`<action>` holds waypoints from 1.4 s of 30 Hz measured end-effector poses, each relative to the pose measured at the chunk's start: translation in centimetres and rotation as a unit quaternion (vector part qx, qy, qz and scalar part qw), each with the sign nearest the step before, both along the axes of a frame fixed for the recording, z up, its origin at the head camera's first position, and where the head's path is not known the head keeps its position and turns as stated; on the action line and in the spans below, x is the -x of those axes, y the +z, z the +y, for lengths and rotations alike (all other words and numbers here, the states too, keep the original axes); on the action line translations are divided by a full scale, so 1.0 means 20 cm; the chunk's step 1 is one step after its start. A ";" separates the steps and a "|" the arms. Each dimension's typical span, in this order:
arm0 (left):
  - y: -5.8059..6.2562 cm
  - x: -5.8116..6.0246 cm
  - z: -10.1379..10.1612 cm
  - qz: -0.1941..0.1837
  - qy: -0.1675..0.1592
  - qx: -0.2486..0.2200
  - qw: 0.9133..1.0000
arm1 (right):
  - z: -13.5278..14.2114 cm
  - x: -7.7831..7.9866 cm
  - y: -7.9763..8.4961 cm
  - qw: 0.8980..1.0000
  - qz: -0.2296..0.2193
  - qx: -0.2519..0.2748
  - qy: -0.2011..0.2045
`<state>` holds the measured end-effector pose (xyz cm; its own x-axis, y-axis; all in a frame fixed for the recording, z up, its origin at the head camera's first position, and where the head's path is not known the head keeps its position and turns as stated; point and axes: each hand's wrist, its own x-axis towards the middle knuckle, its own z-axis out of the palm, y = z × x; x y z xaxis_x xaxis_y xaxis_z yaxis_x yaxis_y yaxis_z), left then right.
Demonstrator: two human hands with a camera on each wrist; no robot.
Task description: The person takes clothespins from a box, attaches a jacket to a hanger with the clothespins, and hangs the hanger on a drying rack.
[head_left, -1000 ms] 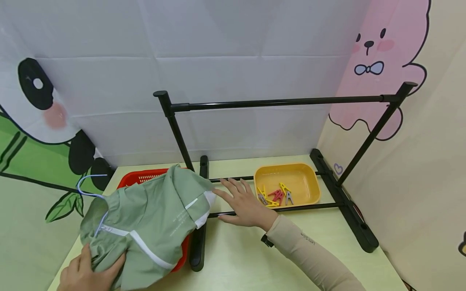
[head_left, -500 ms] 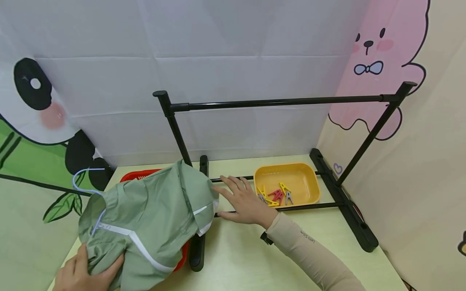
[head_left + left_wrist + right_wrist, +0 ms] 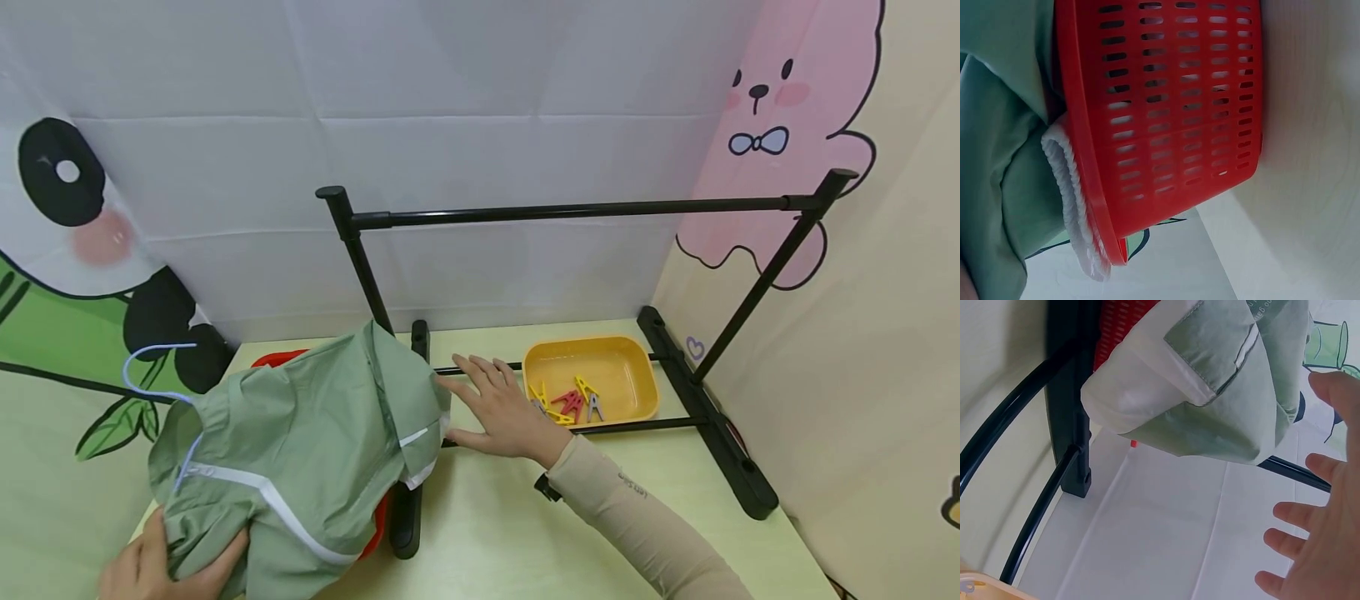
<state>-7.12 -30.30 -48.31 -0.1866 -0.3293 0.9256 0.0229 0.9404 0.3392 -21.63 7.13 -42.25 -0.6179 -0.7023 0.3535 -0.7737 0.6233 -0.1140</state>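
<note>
One garment point(image 3: 307, 450), one hanger point(image 3: 159, 392), one basket point(image 3: 1141, 125), one tray point(image 3: 615, 375), one rack point(image 3: 585, 211), at least five clothespins point(image 3: 572, 402).

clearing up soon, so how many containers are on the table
2: the red basket at left, partly hidden by the shirt, and the yellow tray between the rack feet. The shirt may hide others.

In the head view, your left hand point(image 3: 153, 575) grips at lower left, thumb point(image 3: 222, 565) apart from its fingers point(image 3: 154, 540). Your right hand point(image 3: 506, 415) is extended, digits spread, the forearm point(image 3: 637, 521) slanting in from lower right.
</note>
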 end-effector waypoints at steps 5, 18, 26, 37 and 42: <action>0.07 -0.03 0.04 0.019 -0.014 0.012 1.000 | 0.00 0.00 0.00 1.000 0.006 0.003 0.001; 0.11 0.02 0.07 0.072 -0.058 0.058 0.994 | 0.00 0.01 0.01 0.999 0.029 0.029 0.005; 0.17 0.05 0.11 0.080 -0.088 0.079 0.990 | 0.01 0.01 0.03 0.998 0.046 0.051 0.007; 0.15 0.00 0.10 -0.023 -0.090 0.109 0.990 | 0.03 0.01 0.04 0.993 0.071 0.092 0.021; 0.14 0.02 0.09 -0.018 -0.111 0.125 0.986 | 0.04 0.01 0.04 0.993 0.074 0.091 0.016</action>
